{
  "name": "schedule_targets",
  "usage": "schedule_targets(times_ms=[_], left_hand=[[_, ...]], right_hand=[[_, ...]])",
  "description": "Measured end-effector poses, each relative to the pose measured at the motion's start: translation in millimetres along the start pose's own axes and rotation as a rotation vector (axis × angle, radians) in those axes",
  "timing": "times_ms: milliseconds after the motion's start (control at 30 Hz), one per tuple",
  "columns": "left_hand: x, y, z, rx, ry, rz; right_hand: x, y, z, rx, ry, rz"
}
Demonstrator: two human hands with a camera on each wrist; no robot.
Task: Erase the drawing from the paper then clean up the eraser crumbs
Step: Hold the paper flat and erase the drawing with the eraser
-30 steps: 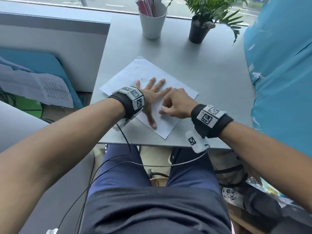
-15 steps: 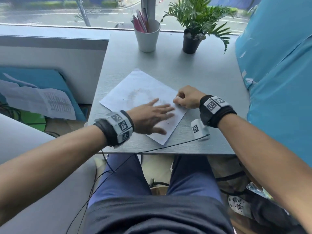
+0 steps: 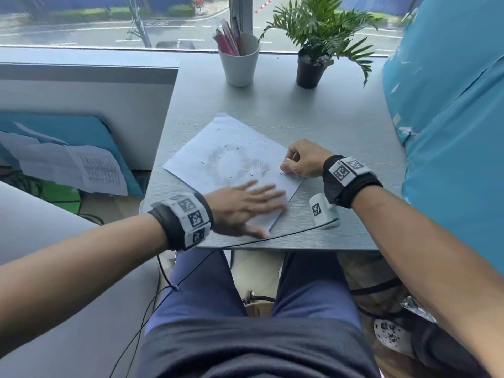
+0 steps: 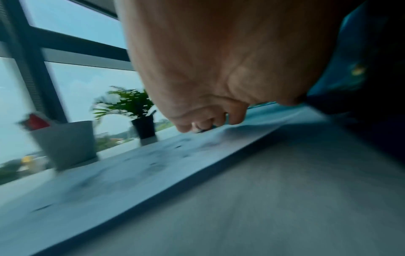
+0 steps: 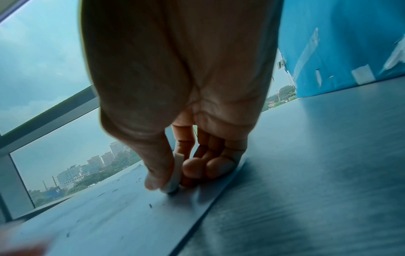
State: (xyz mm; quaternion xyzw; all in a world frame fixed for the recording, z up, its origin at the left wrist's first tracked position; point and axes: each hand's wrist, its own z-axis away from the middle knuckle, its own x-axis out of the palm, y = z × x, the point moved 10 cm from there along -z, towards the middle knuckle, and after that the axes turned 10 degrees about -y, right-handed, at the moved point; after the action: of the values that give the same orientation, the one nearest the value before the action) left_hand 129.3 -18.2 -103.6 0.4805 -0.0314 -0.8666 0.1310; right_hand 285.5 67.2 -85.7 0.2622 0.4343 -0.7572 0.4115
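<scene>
White paper (image 3: 215, 148) lies on the table (image 3: 341, 137); our flat left hand (image 3: 242, 207) has slid nearer, sweeping crumbs (image 3: 252, 175), while our right hand (image 3: 302, 159), shifted aside, pinches the eraser (image 5: 175, 175). Smudges remain.

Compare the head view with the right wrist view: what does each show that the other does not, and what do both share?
Only the head view shows the smudged drawing, the pen cup, the plant and the left hand flat on the paper. Only the right wrist view clearly shows the white eraser pinched against the thumb. Both show the right hand, paper and crumbs.
</scene>
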Motion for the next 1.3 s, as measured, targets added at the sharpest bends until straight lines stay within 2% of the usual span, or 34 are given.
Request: schedule_targets(times_ms=[67, 133, 267, 333, 500, 600, 667, 733, 800, 867, 933, 1200, 1300], left_hand=[[11.5, 28.9, -2.7, 0.155, -0.052, 0.063], [11.9, 13.2, -2.9, 0.132, -0.078, 0.121], [7.2, -76.1, 9.0, -0.181, -0.042, 0.182], [9.8, -101.0, 16.5, -0.298, -0.016, 0.221], [7.3, -98.1, 17.8, -0.482, 0.041, 0.271], [-3.1, -91.5, 21.5, -0.635, 0.11, 0.196], [-17.8, -86.6, 22.2, -0.672, 0.156, 0.131], [-32.0, -87.0, 19.5, -0.63, 0.198, 0.131], [-39.9, -88.2, 14.7, -0.506, 0.232, 0.215], [-39.9, -87.2, 9.1, -0.37, 0.228, 0.301], [-36.9, -86.6, 1.1, -0.3, 0.204, 0.317], [-24.6, -101.0, -20.4, -0.321, 0.059, 0.36], [-23.7, -102.0, -22.2, -0.33, 0.033, 0.335]], right_hand=[[-0.3, -0.9, 0.7, 0.0, 0.002, 0.002], [-0.8, -1.6, 2.2, -0.001, 0.008, 0.003], [-2.0, -5.4, 7.4, -0.006, 0.027, 0.007], [-3.0, -9.6, 11.0, 0.0, 0.036, 0.018], [-4.1, -26.0, 26.8, -0.049, 0.188, 0.033], [12.6, -44.6, 36.3, -0.125, 0.167, 0.046], [16.7, -47.3, 38.5, -0.133, 0.159, 0.051], [9.5, -39.3, 36.9, -0.109, 0.207, 0.026], [1.7, -31.5, 33.0, -0.076, 0.244, -0.003], [-1.5, -29.1, 29.5, -0.063, 0.245, -0.02], [-4.4, -29.7, 27.5, -0.066, 0.254, -0.036], [-10.4, -33.9, 19.2, -0.022, 0.292, -0.149], [16.5, -52.3, 23.1, -0.102, 0.175, -0.109]])
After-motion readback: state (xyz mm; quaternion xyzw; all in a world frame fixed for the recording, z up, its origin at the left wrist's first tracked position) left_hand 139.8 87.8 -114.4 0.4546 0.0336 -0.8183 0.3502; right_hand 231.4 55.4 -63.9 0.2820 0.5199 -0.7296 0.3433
